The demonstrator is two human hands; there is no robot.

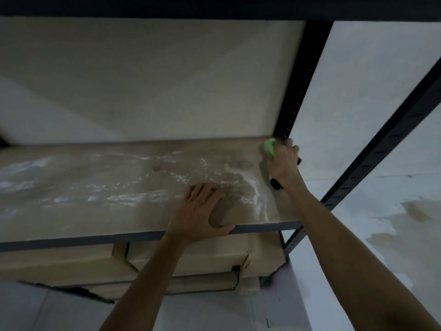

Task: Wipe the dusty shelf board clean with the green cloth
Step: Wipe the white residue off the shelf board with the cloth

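Note:
The shelf board (100,187) is a pale brown panel streaked with white dust, thickest in a line near its right end. My right hand (282,163) reaches to the far right corner of the board and grips the green cloth (270,146), which shows only as a small bunch past my fingers. My left hand (202,209) rests on the front part of the board. Its fingers are bent with the tips on the surface, and its thumb lies along the front edge, holding nothing.
Black perforated metal posts (298,80) of the rack stand at the right back corner and the right front (372,154). A dark shelf rail (214,5) runs overhead. Flattened cardboard boxes (167,261) lie on the level below. A white wall is behind.

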